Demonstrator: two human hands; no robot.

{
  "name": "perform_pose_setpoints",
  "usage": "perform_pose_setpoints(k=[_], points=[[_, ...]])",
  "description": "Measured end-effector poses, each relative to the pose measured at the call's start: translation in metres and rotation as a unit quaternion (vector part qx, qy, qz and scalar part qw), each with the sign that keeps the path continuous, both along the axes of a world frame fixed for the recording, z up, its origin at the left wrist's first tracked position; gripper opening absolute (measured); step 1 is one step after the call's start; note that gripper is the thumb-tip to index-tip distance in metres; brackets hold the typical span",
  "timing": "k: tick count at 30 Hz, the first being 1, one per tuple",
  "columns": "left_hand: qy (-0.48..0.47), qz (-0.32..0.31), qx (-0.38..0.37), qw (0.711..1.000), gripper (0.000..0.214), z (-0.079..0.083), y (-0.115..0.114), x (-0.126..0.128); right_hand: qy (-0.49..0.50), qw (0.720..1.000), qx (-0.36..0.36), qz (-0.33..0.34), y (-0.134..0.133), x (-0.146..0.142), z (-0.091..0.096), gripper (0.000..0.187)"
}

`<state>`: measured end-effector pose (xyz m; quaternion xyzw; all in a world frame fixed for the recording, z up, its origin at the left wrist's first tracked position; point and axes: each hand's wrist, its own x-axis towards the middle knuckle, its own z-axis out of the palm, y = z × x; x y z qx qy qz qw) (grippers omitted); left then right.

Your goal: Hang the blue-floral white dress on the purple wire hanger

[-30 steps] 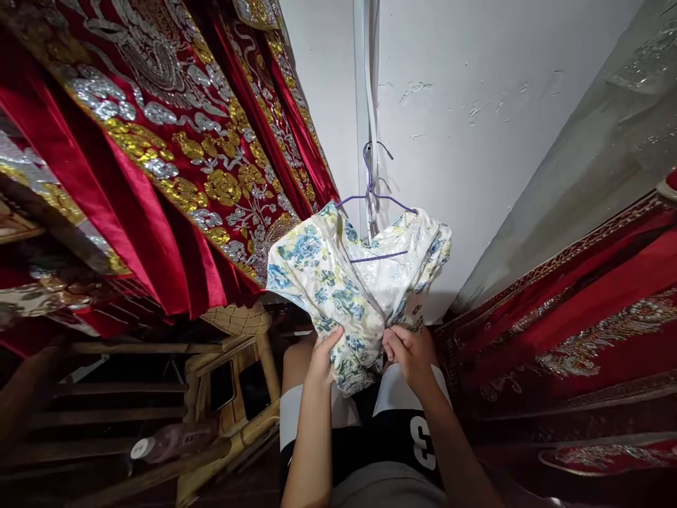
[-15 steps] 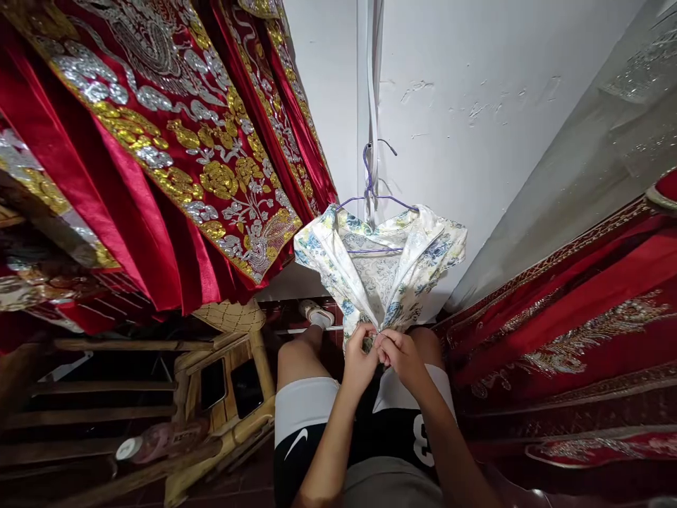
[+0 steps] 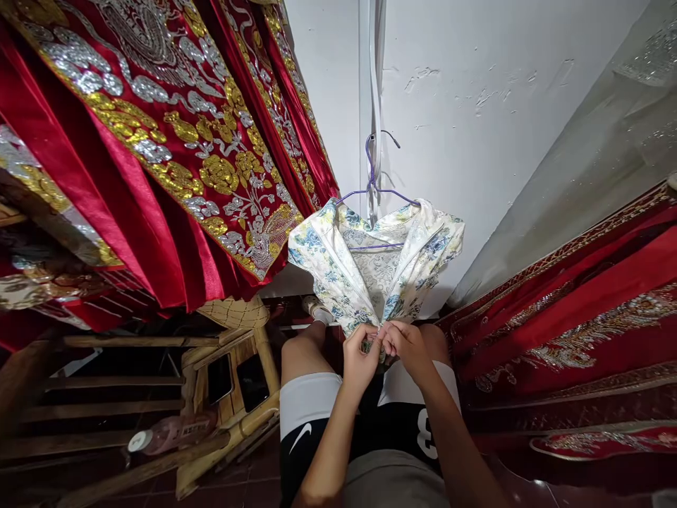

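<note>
A white garment with blue and yellow flowers [image 3: 370,264] hangs on a purple wire hanger [image 3: 373,185] against the white wall. Its front is parted in a V. My left hand [image 3: 360,358] and my right hand [image 3: 406,347] meet at the bottom of that opening, fingers pinched on the two fabric edges. Whatever small fastening sits between the fingertips is hidden. My knees in black-and-white shorts show below.
Red satin robes with gold and silver embroidery [image 3: 174,141] hang at the left, more red embroidered cloth [image 3: 571,331] at the right. A bamboo stool [image 3: 233,395] stands lower left with a pink bottle [image 3: 169,434] lying beside it. A white strap [image 3: 374,85] runs down the wall.
My left hand let go of the bunched lower cloth and came across to the right hand. The garment dropped open and hangs straighter, with both hands pinched together at its front.
</note>
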<state>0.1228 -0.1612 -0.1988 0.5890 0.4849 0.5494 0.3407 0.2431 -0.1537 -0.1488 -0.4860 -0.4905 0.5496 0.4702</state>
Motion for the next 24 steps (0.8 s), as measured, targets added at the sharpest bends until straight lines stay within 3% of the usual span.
perform_pose_setpoints(k=[8, 15, 24], points=[[-0.003, -0.011, 0.013, 1.000, 0.018, -0.005, 0.003, 0.008, -0.010, 1.000, -0.013, -0.025, 0.007, 0.010, 0.007, 0.033], [0.007, -0.014, 0.015, 1.000, 0.019, -0.005, 0.000, 0.000, 0.023, 0.998, -0.048, -0.038, 0.007, 0.002, 0.011, 0.038], [-0.002, -0.013, 0.017, 1.000, 0.018, -0.003, 0.002, 0.000, 0.050, 0.997, -0.024, -0.047, 0.016, -0.003, 0.023, 0.038]])
